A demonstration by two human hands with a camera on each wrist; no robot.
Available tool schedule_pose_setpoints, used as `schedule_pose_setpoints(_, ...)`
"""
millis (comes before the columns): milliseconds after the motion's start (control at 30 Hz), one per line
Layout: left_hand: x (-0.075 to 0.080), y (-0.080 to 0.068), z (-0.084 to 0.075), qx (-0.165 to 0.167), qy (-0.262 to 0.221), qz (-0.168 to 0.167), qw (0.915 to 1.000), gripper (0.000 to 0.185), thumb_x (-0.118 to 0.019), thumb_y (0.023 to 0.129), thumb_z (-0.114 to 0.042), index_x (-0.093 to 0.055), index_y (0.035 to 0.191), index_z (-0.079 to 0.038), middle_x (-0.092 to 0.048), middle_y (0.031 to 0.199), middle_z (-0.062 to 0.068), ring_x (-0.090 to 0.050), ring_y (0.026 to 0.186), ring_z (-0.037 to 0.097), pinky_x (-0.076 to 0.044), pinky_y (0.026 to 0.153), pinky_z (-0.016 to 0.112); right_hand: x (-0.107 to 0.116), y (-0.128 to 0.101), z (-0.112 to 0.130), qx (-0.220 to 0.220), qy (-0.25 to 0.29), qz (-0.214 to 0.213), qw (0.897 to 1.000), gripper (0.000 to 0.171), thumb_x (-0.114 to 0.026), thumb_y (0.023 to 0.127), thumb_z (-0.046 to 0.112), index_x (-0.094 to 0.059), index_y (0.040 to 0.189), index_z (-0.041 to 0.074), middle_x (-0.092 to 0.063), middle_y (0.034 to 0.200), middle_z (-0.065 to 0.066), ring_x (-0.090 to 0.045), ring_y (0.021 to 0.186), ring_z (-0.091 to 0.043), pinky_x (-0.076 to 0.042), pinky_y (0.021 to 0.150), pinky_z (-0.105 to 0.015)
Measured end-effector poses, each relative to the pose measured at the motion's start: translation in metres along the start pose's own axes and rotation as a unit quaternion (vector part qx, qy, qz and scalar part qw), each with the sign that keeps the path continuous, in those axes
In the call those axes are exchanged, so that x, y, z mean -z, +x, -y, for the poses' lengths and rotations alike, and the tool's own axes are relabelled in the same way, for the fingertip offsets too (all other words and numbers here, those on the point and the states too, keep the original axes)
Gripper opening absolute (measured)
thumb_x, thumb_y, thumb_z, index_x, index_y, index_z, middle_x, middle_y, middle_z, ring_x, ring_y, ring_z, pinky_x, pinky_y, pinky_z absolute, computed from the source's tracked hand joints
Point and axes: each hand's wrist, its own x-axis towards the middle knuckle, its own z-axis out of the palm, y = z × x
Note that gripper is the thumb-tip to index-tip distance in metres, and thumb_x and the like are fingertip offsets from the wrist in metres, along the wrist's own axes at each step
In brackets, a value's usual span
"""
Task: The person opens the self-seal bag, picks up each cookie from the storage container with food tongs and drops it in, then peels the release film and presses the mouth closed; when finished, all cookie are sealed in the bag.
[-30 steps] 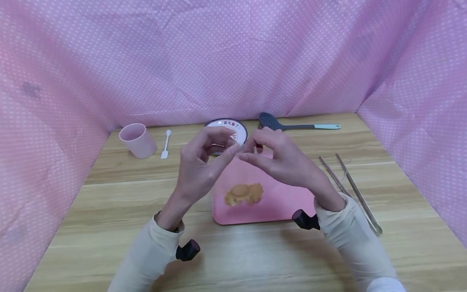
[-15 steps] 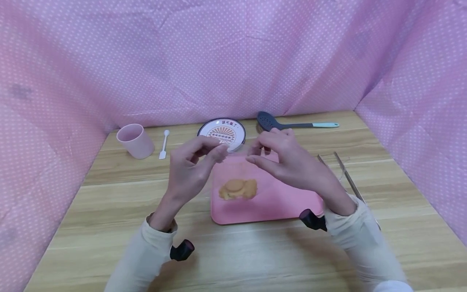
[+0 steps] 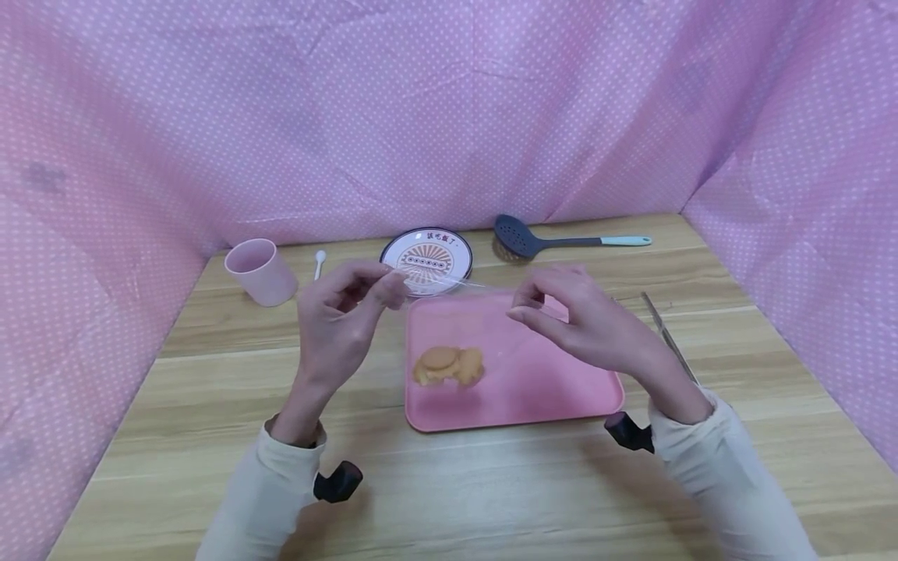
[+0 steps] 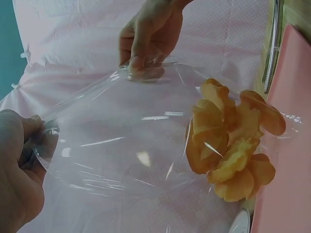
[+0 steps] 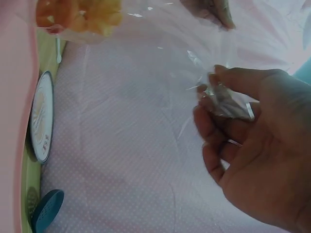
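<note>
We see a wooden table point(image 3: 210, 374) filling the lower half of the head view, with a pink dotted cloth point(image 3: 449, 117) hung behind and at both sides of it. At the centre of the frame lies a pink tray point(image 3: 561, 389). Above the tray we see a clear plastic bag point(image 4: 126, 145), pulled wide between the two hands; in the head view it is almost too thin to make out, while the left wrist view shows it well. Orange chips point(image 3: 449, 365) sit bunched inside the bag, at its lower end over the left part of the tray. Our left hand point(image 3: 344, 319), left of centre, pinches one edge of the bag's mouth between thumb and curled fingers. Our right hand point(image 3: 582, 315), right of centre, pinches the opposite edge the same way, with bunched film between its fingertips in the right wrist view. The two hands are held well apart. At the back of the table, from upper left to right, we see a pink cup point(image 3: 259, 270), a small white spoon point(image 3: 319, 263), a round plate point(image 3: 428, 253) with a printed pattern, and a dark slotted spoon point(image 3: 561, 240) with a pale blue handle. Metal tongs point(image 3: 666, 335) lie at the right, partly hidden behind the right wrist.
</note>
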Motion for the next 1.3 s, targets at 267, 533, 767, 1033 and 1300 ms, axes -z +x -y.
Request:
schedule_pose_setpoints(267, 0.004, 0.000, 0.003, -0.002, -0.005, -0.009, 0.9999, 0.020, -0.074, 0.097, -0.008, -0.070, 0.088, 0.010, -0.073, 0.080, 0.003, -0.067, 0.067, 0.010, -0.056, 0.060, 0.022, -0.007, -0.003, -0.011, 0.106, -0.018, -0.059, 0.992, 0.035, -0.057, 0.107, 0.038, -0.064, 0.090, 0.008, -0.062, 0.083, 0.007, -0.057, 0.075, -0.008, -0.046, 0.069, -0.018)
schedule_pose_setpoints(533, 0.012, 0.001, 0.007, 0.013, -0.048, -0.026, 0.9984, 0.013, -0.071, 0.095, 0.004, -0.067, 0.088, 0.014, -0.072, 0.079, 0.002, -0.066, 0.065, 0.012, -0.057, 0.062, 0.023, -0.009, -0.011, -0.014, 0.126, 0.028, -0.064, 0.990, 0.031, -0.057, 0.108, 0.030, -0.067, 0.097, 0.003, -0.067, 0.084, 0.003, -0.065, 0.076, -0.011, -0.052, 0.075, -0.018)
schedule_pose_setpoints(767, 0.017, -0.002, 0.010, 0.026, -0.052, -0.035, 0.9977, 0.014, -0.074, 0.096, -0.005, -0.071, 0.090, 0.008, -0.074, 0.080, 0.002, -0.068, 0.066, 0.012, -0.058, 0.063, 0.024, -0.011, -0.010, -0.017, 0.077, 0.145, -0.059, 0.985, 0.017, -0.067, 0.103, 0.017, -0.067, 0.094, 0.003, -0.069, 0.081, -0.001, -0.065, 0.076, -0.012, -0.050, 0.069, -0.018)
schedule_pose_setpoints(1033, 0.022, -0.006, 0.016, 0.034, -0.074, -0.055, 0.9952, 0.026, -0.074, 0.096, -0.003, -0.063, 0.089, 0.019, -0.073, 0.078, 0.003, -0.069, 0.066, 0.011, -0.059, 0.063, 0.023, -0.015, -0.009, -0.018, 0.062, 0.234, -0.065, 0.968, 0.018, -0.068, 0.101, 0.009, -0.065, 0.092, -0.007, -0.071, 0.084, -0.009, -0.068, 0.081, -0.016, -0.053, 0.069, -0.020)
schedule_pose_setpoints(1300, 0.024, -0.010, 0.019, 0.037, -0.067, -0.058, 0.9954, 0.034, -0.078, 0.095, -0.017, -0.068, 0.089, 0.014, -0.074, 0.079, 0.002, -0.070, 0.067, 0.011, -0.059, 0.065, 0.023, -0.015, -0.009, -0.016, 0.025, 0.231, -0.080, 0.969, 0.023, -0.060, 0.087, -0.028, -0.066, 0.093, -0.006, -0.072, 0.086, -0.009, -0.070, 0.083, -0.016, -0.056, 0.075, -0.022)
